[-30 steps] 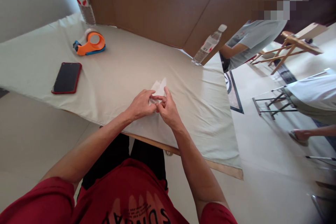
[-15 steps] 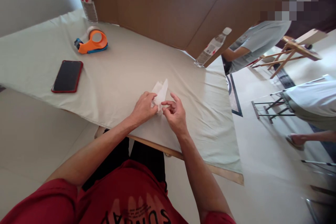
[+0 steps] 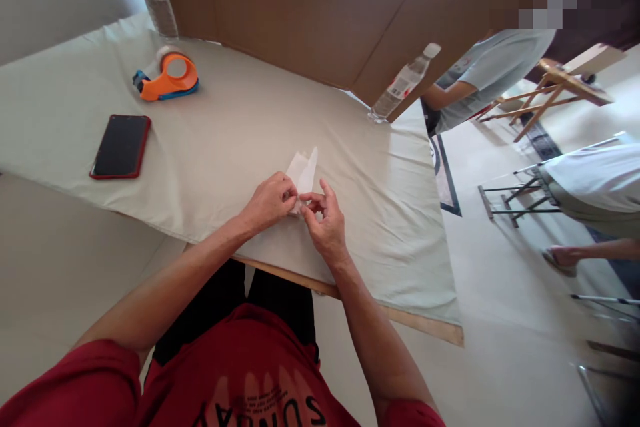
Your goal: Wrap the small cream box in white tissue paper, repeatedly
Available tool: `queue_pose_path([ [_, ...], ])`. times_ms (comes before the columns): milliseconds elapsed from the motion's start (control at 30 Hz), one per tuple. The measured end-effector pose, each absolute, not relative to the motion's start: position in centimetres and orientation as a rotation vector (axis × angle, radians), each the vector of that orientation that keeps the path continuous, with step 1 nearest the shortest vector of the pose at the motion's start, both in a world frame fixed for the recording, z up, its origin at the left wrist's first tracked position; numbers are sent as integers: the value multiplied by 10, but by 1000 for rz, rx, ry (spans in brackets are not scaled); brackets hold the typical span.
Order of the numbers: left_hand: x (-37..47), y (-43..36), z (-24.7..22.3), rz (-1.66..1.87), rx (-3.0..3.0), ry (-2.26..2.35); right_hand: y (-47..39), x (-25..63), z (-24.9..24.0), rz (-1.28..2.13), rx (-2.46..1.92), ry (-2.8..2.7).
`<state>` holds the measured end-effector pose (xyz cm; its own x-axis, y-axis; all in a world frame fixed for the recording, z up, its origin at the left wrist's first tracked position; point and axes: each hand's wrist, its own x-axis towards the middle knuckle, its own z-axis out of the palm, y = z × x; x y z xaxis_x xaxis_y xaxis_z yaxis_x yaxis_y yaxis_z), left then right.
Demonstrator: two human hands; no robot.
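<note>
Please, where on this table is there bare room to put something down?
Bare cloth lies between phone and left hand, and between tape dispenser and the bottle at right. It is crowded around the white sheet, where the right hand also is.

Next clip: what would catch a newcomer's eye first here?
Probably the bright orange tape dispenser, toward the upper left of the pale cloth, with a red-cased phone lying nearer the wearer. Next, the thin white sheet near the middle, with the left hand and right hand at its near end.
</note>
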<state>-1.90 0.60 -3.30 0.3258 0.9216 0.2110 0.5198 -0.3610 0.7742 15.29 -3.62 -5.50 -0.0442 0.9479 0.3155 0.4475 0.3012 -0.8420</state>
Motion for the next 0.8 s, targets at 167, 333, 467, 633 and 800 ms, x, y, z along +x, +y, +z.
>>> queue_pose_path([
  [167,-16,8,-25,826,2004,1296,-31,157,-48,616,-1353,-1806],
  [333,-10,9,-24,833,1979,1345,-22,168,-41,687,-1294,-1912],
  [467,-10,8,-28,816,2028,1322,-10,177,-41,862,-1294,-1740],
  [633,-10,7,-30,766,2073,1352,15,182,-44,997,-1611,-1312],
  [800,-7,4,-30,727,2135,1377,44,174,-40,1159,-1708,-1248],
])
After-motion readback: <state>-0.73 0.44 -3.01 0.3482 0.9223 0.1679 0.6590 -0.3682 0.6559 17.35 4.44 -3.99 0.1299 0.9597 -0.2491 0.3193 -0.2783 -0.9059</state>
